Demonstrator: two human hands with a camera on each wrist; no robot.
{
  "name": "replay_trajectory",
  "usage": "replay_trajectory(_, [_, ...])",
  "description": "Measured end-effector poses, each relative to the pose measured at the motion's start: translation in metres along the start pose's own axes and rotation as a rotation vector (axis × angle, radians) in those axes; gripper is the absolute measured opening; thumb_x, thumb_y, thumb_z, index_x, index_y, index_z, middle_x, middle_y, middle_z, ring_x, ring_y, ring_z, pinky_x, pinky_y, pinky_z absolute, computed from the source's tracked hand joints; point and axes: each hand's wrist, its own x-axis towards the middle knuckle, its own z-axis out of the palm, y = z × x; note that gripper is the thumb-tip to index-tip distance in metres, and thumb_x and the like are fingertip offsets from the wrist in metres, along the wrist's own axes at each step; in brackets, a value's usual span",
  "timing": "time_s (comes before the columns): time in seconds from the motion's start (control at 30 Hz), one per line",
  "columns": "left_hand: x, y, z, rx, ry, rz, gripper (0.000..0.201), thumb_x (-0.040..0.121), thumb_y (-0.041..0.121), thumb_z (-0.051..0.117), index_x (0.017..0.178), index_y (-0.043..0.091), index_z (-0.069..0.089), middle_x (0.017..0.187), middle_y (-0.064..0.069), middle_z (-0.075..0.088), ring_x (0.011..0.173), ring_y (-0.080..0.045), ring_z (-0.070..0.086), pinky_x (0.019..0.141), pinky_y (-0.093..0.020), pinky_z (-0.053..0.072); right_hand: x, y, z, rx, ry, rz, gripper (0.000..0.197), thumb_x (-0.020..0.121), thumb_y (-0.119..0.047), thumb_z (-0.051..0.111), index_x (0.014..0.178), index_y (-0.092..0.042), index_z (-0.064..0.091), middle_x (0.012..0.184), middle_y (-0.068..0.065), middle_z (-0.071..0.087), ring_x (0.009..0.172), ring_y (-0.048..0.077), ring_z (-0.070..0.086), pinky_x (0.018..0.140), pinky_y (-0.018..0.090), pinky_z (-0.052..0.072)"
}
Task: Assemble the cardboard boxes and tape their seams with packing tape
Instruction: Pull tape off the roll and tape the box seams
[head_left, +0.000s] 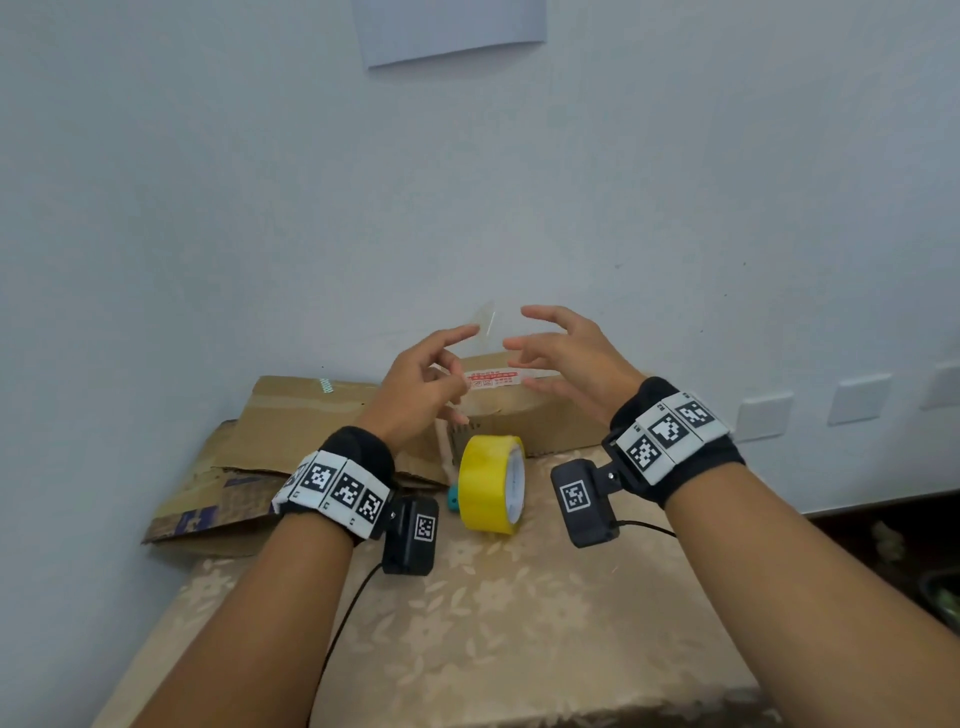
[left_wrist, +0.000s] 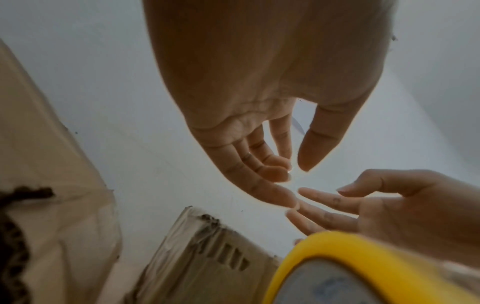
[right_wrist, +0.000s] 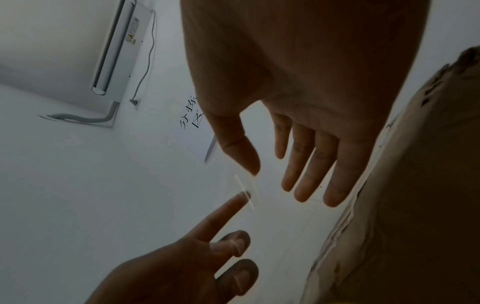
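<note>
Big pale wall (head_left: 208, 208) behind everything, sheet of paper (head_left: 447, 31) stuck up high on it. Below that, counter (head_left: 519, 623) under a beige flowery cloth, pushed up to the wall.

Flattened cardboard (head_left: 291, 426) lying on the far left of the counter, one edge hanging off the side. Box (head_left: 550, 415) standing at the back against the wall, just right of the cardboard, with a white and red label (head_left: 491, 378) on its top edge.

Left hand (head_left: 415, 384) and right hand (head_left: 571, 353) both raised over the box, palms turned toward each other, fingertips close but apart. Left grip open: index finger straight out, other fingers loosely bent, nothing pinched. Right grip open too, fingers spread and relaxed, holding nothing. Marker bands and a small black camera on each wrist.

Roll (head_left: 488, 483) of yellow tape standing on its edge on the counter, just in front of the box and between the two wrists, not touched by either hand.

Strip (head_left: 487, 322) of clear tape, short, hanging off the tip of the left index finger, between the two hands; in the right wrist view, seen edge-on right at that fingertip. Can't tell if the right thumb touches it.

Tiny teal thing (head_left: 453, 500) peeking out just left of the roll, too hidden to say what
</note>
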Motion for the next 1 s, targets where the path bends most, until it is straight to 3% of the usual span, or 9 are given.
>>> replay_trajectory(0.17, [0.002, 0.005, -0.003, -0.085, 0.000, -0.046, 0.034, 0.099, 0.001, 0.056, 0.123, 0.018, 0.072, 0.084, -0.006, 0.049, 0.074, -0.014, 0.052, 0.058, -0.028, 0.056, 0.001, 0.001, 0.003, 0.006, -0.046, -0.097, 0.062, 0.088, -0.015, 0.081, 0.142, -0.030, 0.054, 0.126, 0.001, 0.070, 0.122, 0.018, 0.064, 0.105, 0.048, 0.053])
replay_trajectory(0.3, [0.002, 0.009, -0.004, -0.092, 0.001, -0.052, 0.022, 0.102, 0.012, 0.057, 0.113, 0.012, 0.077, 0.073, 0.004, 0.059, 0.067, -0.008, 0.049, 0.054, -0.025, 0.052, -0.001, 0.000, 0.005, 0.001, -0.004, -0.148, 0.051, 0.086, -0.028, 0.083, 0.133, -0.027, 0.063, 0.114, 0.001, 0.075, 0.105, 0.015, 0.073, 0.097, 0.044, 0.059])
replay_trajectory(0.4, [0.002, 0.011, -0.003, -0.073, 0.015, -0.039, 0.021, 0.102, 0.020, 0.060, 0.110, 0.011, 0.078, 0.078, 0.004, 0.064, 0.065, -0.008, 0.049, 0.053, -0.023, 0.051, -0.002, 0.000, 0.005, 0.007, 0.021, -0.171, 0.036, 0.089, -0.020, 0.081, 0.124, -0.020, 0.070, 0.105, 0.008, 0.076, 0.094, 0.018, 0.076, 0.091, 0.041, 0.062])
replay_trajectory(0.5, [0.002, 0.012, -0.003, -0.068, 0.042, -0.025, 0.019, 0.102, 0.021, 0.061, 0.105, 0.014, 0.079, 0.074, 0.001, 0.060, 0.067, -0.010, 0.050, 0.053, -0.023, 0.050, -0.003, -0.002, 0.004, 0.027, 0.006, -0.142, 0.030, 0.091, -0.014, 0.078, 0.120, -0.018, 0.072, 0.107, 0.013, 0.074, 0.095, 0.023, 0.075, 0.085, 0.039, 0.064])
replay_trajectory(0.63, [0.002, 0.014, -0.001, -0.057, 0.078, -0.001, 0.019, 0.102, 0.021, 0.062, 0.103, 0.015, 0.080, 0.067, 0.005, 0.057, 0.068, -0.013, 0.050, 0.053, -0.024, 0.050, -0.003, -0.005, 0.009, 0.050, -0.027, -0.085, 0.034, 0.090, -0.021, 0.080, 0.123, -0.019, 0.070, 0.115, 0.011, 0.073, 0.097, 0.027, 0.076, 0.083, 0.045, 0.064])
replay_trajectory(0.77, [0.003, 0.014, -0.003, -0.066, 0.129, 0.009, 0.018, 0.100, 0.018, 0.064, 0.100, 0.012, 0.081, 0.072, -0.003, 0.056, 0.068, -0.014, 0.050, 0.052, -0.024, 0.048, -0.002, -0.004, 0.010, 0.030, -0.043, -0.074, 0.041, 0.090, -0.004, 0.075, 0.127, -0.020, 0.066, 0.115, 0.014, 0.071, 0.095, 0.027, 0.076, 0.082, 0.046, 0.065])
replay_trajectory(0.93, [0.005, 0.013, -0.005, -0.074, 0.191, -0.010, 0.015, 0.098, 0.020, 0.068, 0.099, 0.012, 0.081, 0.067, 0.008, 0.063, 0.065, -0.010, 0.051, 0.053, -0.023, 0.048, -0.001, -0.002, 0.008, 0.027, -0.004, -0.093, 0.042, 0.091, 0.007, 0.067, 0.127, -0.015, 0.066, 0.112, 0.017, 0.073, 0.089, 0.026, 0.074, 0.078, 0.042, 0.065])
replay_trajectory(1.0, [0.006, 0.013, -0.004, -0.082, 0.227, -0.013, 0.015, 0.095, 0.022, 0.071, 0.097, 0.012, 0.081, 0.075, 0.000, 0.067, 0.065, -0.009, 0.052, 0.053, -0.024, 0.049, 0.001, 0.000, 0.007, 0.041, 0.021, -0.096, 0.043, 0.089, 0.012, 0.066, 0.126, -0.012, 0.066, 0.108, 0.018, 0.074, 0.085, 0.025, 0.074, 0.077, 0.040, 0.065])
